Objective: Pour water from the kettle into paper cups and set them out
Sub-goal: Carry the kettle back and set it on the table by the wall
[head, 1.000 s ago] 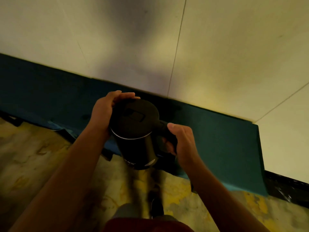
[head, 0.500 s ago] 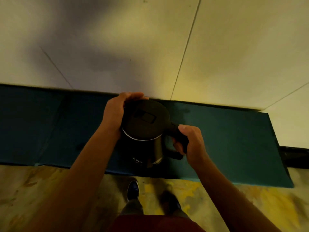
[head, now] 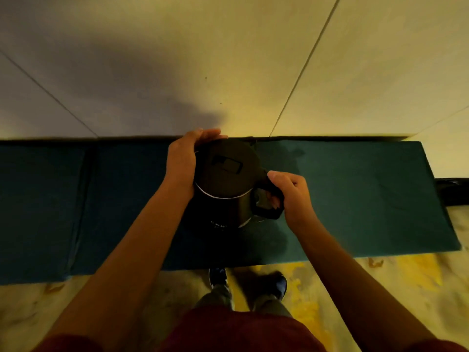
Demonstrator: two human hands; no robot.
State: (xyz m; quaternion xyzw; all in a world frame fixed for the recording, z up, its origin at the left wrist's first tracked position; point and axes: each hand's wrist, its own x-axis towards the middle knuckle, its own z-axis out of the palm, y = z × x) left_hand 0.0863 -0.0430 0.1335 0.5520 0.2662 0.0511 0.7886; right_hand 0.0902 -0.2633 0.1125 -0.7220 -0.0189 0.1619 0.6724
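Pale wall panels (head: pixel 253 59) rise behind a long dark-teal bench (head: pixel 355 199), and a mottled yellow floor (head: pixel 317 288) lies in front of it. On the bench, near its middle, a black kettle (head: pixel 223 199) stands upright with its lid closed. The left hand (head: pixel 182 163) is pressed against the kettle's left side, fingers curled over the far rim of the lid. The right hand (head: pixel 294 196) is wrapped around the handle (head: pixel 266 201) on the kettle's right side. Two dark shoes (head: pixel 218 275) stand on the floor just in front of the bench.
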